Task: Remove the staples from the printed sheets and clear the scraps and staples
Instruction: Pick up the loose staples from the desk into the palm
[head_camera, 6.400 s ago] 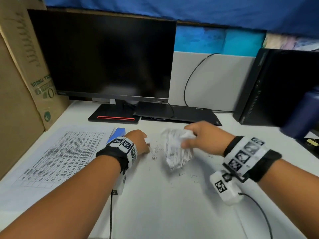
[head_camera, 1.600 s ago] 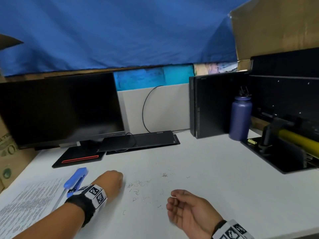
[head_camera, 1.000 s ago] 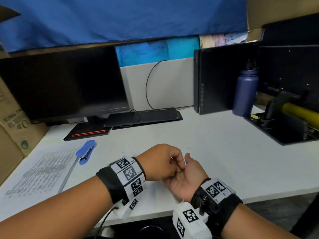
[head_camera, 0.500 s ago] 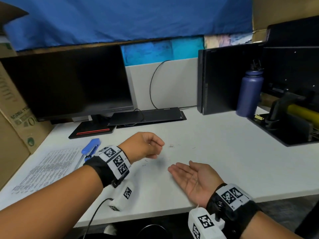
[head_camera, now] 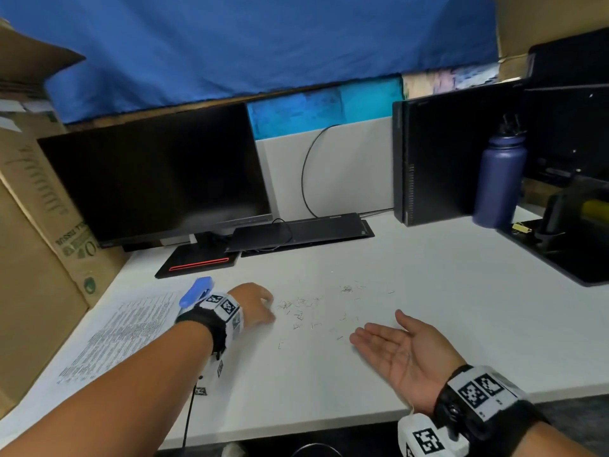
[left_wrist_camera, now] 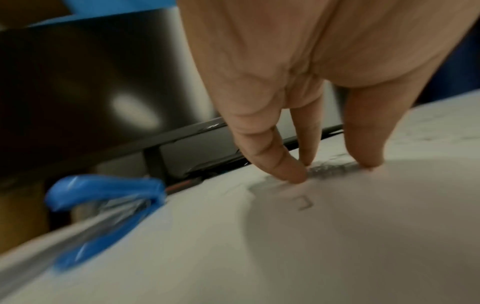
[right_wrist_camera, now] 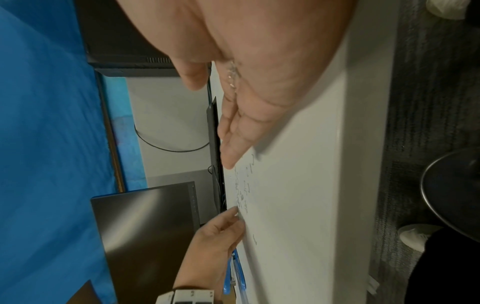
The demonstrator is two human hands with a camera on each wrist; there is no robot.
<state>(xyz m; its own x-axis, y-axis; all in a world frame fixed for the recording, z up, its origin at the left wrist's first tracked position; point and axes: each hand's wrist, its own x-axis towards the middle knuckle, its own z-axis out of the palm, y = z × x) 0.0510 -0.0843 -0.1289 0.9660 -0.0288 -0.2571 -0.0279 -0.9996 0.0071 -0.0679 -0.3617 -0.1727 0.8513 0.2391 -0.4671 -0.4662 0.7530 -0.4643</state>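
Note:
Several loose staples lie scattered on the white desk between my hands. My left hand is palm down at their left edge; in the left wrist view its fingertips rest on the desk on either side of a small clump of staples. One single staple lies just in front. My right hand lies palm up with straight fingers, and a few staples sit in its palm. The printed sheets lie flat at the left.
A blue stapler lies behind my left wrist, beside the sheets. A monitor, a flat black dock, a computer case and a purple bottle line the back. A black tray stands at the right, cardboard boxes at the left.
My left hand has moved from above my right palm back to the staples and set its fingertips on the desk. My right hand has stayed palm up. The crumpled paper seen earlier is gone.

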